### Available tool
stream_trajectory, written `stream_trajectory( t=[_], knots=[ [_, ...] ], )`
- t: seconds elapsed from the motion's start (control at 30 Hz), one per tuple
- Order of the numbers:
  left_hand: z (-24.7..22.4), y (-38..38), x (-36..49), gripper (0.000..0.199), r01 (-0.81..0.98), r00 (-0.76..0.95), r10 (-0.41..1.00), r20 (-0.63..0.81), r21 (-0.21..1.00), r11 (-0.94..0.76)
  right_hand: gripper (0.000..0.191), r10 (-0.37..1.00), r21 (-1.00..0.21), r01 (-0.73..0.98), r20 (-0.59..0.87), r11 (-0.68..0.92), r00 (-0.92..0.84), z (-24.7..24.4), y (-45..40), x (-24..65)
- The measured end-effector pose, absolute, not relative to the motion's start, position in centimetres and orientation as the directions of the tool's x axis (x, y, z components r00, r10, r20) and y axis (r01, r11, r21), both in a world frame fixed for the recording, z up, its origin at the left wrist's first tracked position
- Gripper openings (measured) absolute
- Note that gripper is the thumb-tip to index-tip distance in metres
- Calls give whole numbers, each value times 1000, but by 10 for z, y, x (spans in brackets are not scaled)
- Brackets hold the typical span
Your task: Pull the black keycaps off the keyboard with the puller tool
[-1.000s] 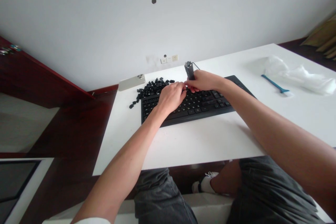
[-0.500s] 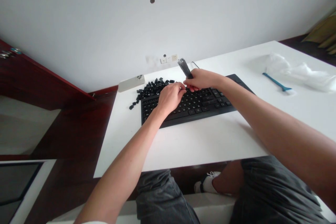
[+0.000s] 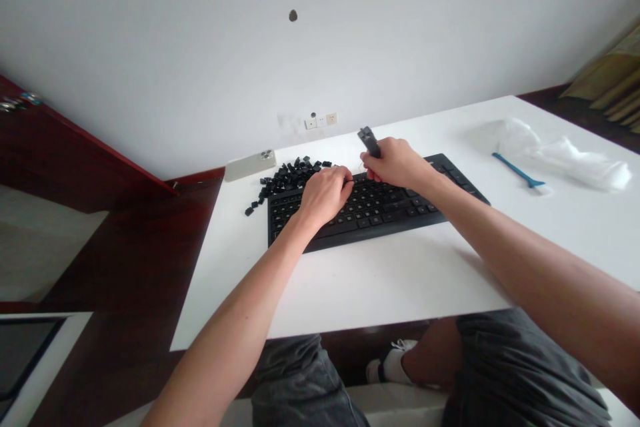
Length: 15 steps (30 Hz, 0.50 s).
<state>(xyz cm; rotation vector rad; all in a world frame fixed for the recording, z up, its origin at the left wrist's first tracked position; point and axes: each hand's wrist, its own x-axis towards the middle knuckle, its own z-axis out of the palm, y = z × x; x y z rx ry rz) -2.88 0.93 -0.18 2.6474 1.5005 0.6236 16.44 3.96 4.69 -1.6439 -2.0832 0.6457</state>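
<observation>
A black keyboard (image 3: 345, 229) lies on the white table, many of its key positions showing small pale centres. Over its upper left part rests my left hand (image 3: 326, 192), fingers pinched together on something small and dark, too small to name. My right hand (image 3: 395, 161), above the keyboard's upper middle, is wrapped round a dark grey handheld tool (image 3: 369, 141) that points up and to the left. Loose black keycaps (image 3: 286, 177) are heaped behind the keyboard's left end, next to my left hand.
A phone (image 3: 250, 165) lies at the table's back left. On the right are a blue brush (image 3: 517, 170) and a crumpled clear plastic bag (image 3: 565, 150). The white table (image 3: 400, 273) meets the wall with its sockets (image 3: 321, 121) behind.
My right hand has moved right, away from my left hand, with the tool in its grip. My left hand stays over the keyboard's upper left part. The view has shifted slightly.
</observation>
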Motion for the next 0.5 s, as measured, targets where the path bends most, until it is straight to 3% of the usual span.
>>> stream_trajectory(
  t=[0.1,0.23,0.5],
  knots=[
    [-3,10,-29,9,816,451,832,323,229,-531,35,957,-615,741,81,269,-280,42,41,168],
    [-3,9,-29,8,822,439,840,318,235,-519,33,913,-612,712,44,345,-405,36,46,173],
    [-1,8,-28,6,816,442,839,318,246,-523,29,850,-712,611,-36,347,-526,34,54,182]
  ],
)
